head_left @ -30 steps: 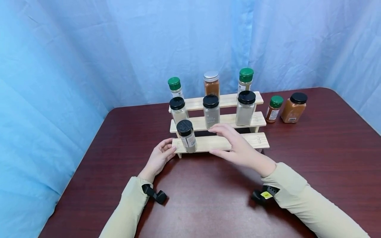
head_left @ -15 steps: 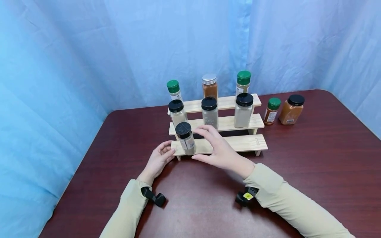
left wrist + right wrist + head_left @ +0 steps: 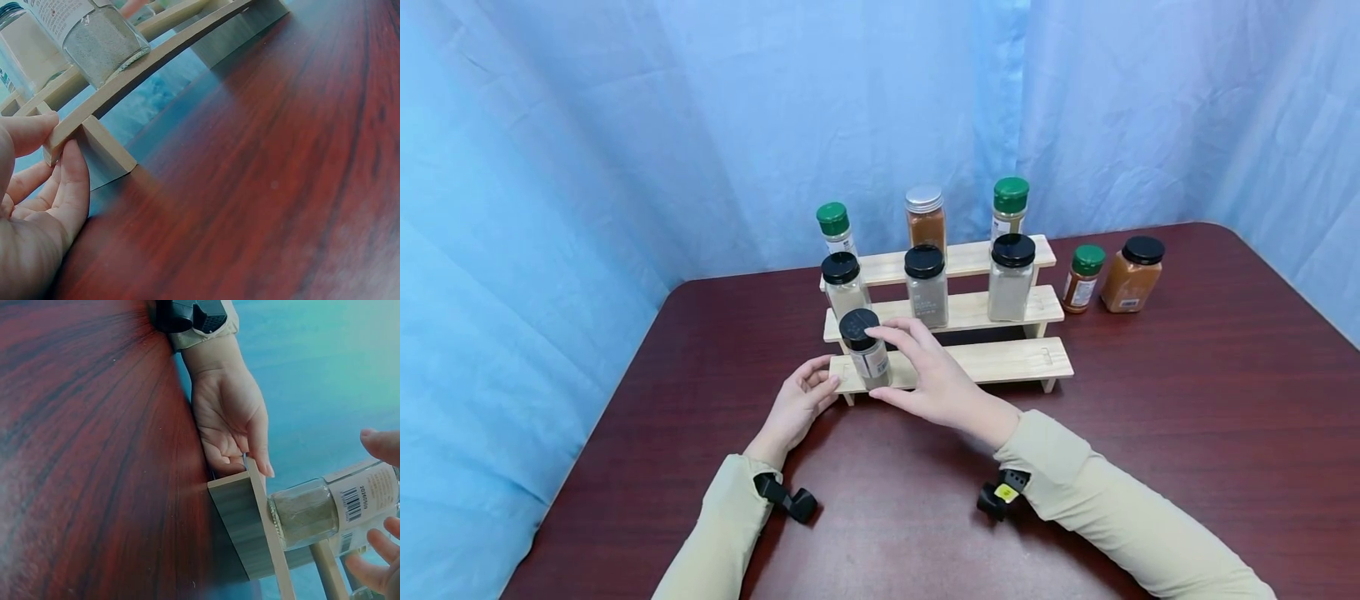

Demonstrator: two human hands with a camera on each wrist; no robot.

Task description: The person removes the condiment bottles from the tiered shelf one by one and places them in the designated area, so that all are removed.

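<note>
A three-tier wooden rack (image 3: 1000, 362) stands on the table. My left hand (image 3: 796, 408) pinches the left end of its lowest tier, thumb on top and fingers beneath; the left wrist view shows this grip (image 3: 47, 181) closely. On that tier stands a spice jar (image 3: 871, 362) with a black lid, a label and greyish powder inside. My right hand (image 3: 936, 379) is spread around the jar from its right side. In the right wrist view, its thumb (image 3: 382, 447) and fingers lie on opposite sides of the labelled jar (image 3: 306, 512), with a gap at the thumb.
Three black-lidded jars, one a grey jar (image 3: 927, 296), stand on the middle tier. Behind them, the top tier bears two green-capped bottles and a silver-lidded jar (image 3: 927, 223). Right of the rack are a green-capped bottle (image 3: 1082, 283) and an orange-brown jar (image 3: 1131, 279).
My right hand has moved left along the lowest tier to the spice jar, its thumb and fingers still spread. My left hand keeps its hold on the rack's end.
</note>
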